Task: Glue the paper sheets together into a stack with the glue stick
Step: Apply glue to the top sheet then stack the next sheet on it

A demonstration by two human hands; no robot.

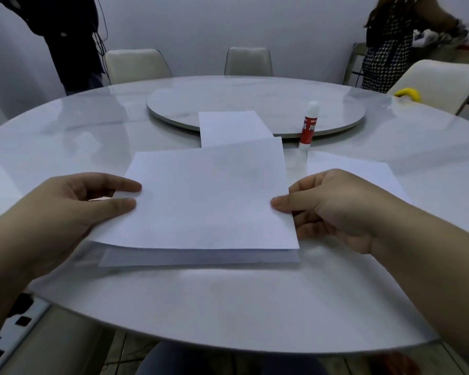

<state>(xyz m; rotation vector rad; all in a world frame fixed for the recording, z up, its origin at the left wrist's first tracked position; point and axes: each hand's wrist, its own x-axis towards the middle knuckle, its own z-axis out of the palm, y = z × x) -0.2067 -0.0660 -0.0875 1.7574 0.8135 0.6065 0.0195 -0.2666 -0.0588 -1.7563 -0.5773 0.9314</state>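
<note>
A white paper sheet [206,201] hangs a little above the table, held at both side edges. My left hand [73,209] pinches its left edge between thumb and fingers. My right hand [333,209] pinches its right edge. Under it lies another sheet [201,259] flat on the table, its near edge showing. A further sheet [233,128] lies beyond, partly on the turntable. One more sheet [363,171] lies to the right, behind my right hand. The red and white glue stick [308,127] stands upright with its cap on, at the turntable's edge.
The round marble table [228,307] carries a round turntable [255,104] at its middle. Chairs stand round the far side, one with a yellow object [408,93]. Two people stand at the back left and back right. A power strip [14,334] lies at the lower left.
</note>
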